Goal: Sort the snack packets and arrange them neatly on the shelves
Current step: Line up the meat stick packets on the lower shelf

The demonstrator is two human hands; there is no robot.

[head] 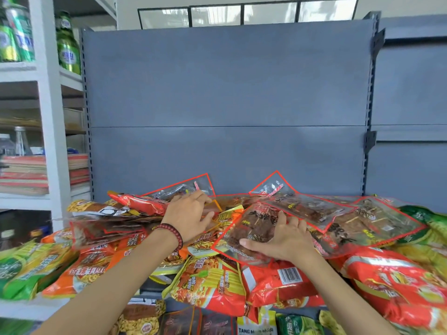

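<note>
So, pile: snack packets heaped loose along the shelf bottom, lying flat or tilted over one another.
Shelf: grey, its back panel upright behind the pile.
Left hand: palm down toward the back of the pile, fingers spread, the upper ones touching a clear packet (the lower tips are partly lost among wrappers, so I cannot tell what they touch).
Bracelet: dark red beads on the left wrist.
Right hand: palm down on the brown packet, fingers spread flat on top, thumb stretched along its near edge.
Brown packet: clear with a red edge, mid-pile on top, tilted, overlapping a red packet below.
Green packets: far left, more at far right.
Orange packets: left, beside the green.
Rack: white, at left, green cans up top.
</note>
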